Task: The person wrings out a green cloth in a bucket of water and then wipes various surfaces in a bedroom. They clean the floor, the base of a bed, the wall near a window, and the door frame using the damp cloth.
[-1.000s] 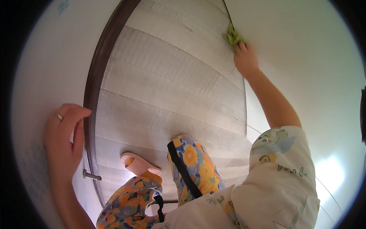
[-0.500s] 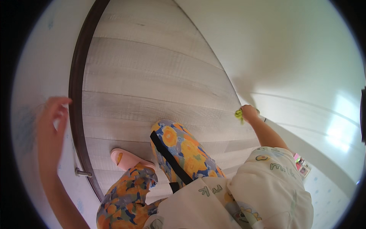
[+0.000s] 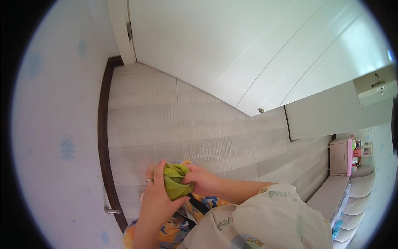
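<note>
A bunched yellow-green cloth (image 3: 177, 182) is held in front of my body, low over the floor. My left hand (image 3: 158, 191) is wrapped round its left side, with a ring on one finger. From the right, my right hand (image 3: 201, 180) grips the same cloth, its thumb pressed into the folds. Some of the right fingers are hidden behind the cloth. Beneath my hands show my flower-patterned trousers (image 3: 211, 202) with a black strip.
A white door (image 3: 232, 50) stands ahead and to the right over the plank floor (image 3: 199, 124). On the left runs a pale wall (image 3: 62, 108) with a dark skirting board (image 3: 104, 137) and a metal door stop (image 3: 112, 211). Far right are a small cabinet (image 3: 340, 155) and a bed (image 3: 329, 195).
My two hands have come together at the cloth, the left from the wall side, the right from near the door. The view has turned, bringing the cabinet and bed into sight.
</note>
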The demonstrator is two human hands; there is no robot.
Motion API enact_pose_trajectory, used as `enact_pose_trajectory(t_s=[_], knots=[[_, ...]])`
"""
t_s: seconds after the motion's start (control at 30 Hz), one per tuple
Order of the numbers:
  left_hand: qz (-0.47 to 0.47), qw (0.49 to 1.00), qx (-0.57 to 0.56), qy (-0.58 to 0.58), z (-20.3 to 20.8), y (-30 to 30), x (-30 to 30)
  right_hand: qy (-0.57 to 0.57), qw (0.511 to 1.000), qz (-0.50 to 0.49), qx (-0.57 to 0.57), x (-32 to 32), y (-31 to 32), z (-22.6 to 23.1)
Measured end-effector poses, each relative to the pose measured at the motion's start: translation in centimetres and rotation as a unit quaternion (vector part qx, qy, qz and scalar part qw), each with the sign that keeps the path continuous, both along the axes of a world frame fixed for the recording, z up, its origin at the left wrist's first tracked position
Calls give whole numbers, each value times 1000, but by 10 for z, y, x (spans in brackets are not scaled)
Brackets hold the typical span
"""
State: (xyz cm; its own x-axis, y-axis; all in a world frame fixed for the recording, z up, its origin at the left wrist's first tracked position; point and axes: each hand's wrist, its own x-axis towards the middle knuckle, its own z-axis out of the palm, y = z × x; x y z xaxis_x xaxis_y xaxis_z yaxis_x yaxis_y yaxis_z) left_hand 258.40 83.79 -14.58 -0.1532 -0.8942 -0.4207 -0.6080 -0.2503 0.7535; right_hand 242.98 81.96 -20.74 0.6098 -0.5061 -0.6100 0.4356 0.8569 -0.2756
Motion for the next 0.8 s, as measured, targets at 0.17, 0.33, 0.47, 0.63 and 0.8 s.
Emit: enact_pose_trajectory(t_s=[0.17, 0.33, 0.47, 0.63, 0.8], knots=[[122, 967, -216, 56, 10, 26, -17, 23, 986, 56, -158, 8, -12, 36], [310, 879, -348, 102, 6, 19, -8, 186, 873, 198, -405, 58, -26, 68], [460, 792, -259, 304, -58, 37, -36, 444, 649, 353, -507, 72, -18, 86], [624, 705, -75, 329, -81, 147, -45, 493, 564, 397, -530, -32, 8, 98], [510, 829, -110, 201, 36, 271, -21, 659, 537, 389, -354, -319, 22, 140]])
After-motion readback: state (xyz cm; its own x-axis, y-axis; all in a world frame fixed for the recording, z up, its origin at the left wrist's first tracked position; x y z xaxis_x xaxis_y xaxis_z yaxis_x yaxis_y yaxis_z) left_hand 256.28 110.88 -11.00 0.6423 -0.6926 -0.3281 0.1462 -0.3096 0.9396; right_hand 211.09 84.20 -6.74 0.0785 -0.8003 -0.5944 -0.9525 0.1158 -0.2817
